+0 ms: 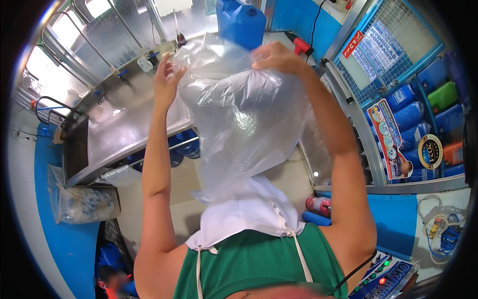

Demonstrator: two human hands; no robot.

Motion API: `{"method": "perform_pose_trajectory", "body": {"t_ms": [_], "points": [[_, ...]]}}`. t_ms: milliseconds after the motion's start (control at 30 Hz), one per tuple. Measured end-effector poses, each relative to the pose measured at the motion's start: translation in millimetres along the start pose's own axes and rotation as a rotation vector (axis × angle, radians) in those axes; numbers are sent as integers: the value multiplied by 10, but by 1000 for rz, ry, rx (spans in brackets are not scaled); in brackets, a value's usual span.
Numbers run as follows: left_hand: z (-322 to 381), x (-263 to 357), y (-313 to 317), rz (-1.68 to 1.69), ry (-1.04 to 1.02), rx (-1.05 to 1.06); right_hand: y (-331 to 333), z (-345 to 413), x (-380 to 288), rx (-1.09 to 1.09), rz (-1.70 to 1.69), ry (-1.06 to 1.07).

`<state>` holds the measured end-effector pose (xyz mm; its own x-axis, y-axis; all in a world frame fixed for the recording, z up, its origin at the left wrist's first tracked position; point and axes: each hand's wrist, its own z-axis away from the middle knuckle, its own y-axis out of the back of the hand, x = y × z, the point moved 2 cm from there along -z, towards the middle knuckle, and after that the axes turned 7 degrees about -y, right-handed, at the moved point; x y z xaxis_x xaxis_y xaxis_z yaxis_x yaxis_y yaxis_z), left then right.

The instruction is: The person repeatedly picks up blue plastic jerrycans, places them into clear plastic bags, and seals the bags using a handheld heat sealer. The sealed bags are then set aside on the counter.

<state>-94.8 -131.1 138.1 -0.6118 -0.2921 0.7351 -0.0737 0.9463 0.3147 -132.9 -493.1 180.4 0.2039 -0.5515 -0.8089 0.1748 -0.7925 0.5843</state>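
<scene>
A large clear plastic bag hangs spread out before me, crumpled along its upper part. My right hand pinches its upper right edge between thumb and fingers. At the upper left edge, my left hand has its thumb and curled fingers about the film. The bag's lower end hangs in front of my white apron. Behind the bag stands a blue plastic water container, its lower part partly covered by the film. A red heat gun with a black cord lies beyond my right hand.
A stainless steel counter with several taps runs along the left, and large blue bottles sit under it. A metal-framed glass panel stands at the right. A bagged bundle rests at the lower left. A control panel with lit lamps is low right.
</scene>
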Motion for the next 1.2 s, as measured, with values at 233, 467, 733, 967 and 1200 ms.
{"method": "perform_pose_trajectory", "body": {"t_ms": [233, 467, 733, 967, 1200], "points": [[1004, 1007, -377, 319, 449, -132, -1048, 566, -141, 325, 40, -42], [1770, 230, -1121, 721, 1011, 103, -1803, 1144, 546, 292, -342, -143], [1663, 187, -280, 1278, 854, 478, -1048, 1879, 1923, 742, -1457, -593], [950, -34, -418, -837, 387, -730, -195, 1806, 1871, -203, -187, -562], [861, -10, -520, -789, -184, 104, 253, 2074, 1438, 1012, 600, -148]]}}
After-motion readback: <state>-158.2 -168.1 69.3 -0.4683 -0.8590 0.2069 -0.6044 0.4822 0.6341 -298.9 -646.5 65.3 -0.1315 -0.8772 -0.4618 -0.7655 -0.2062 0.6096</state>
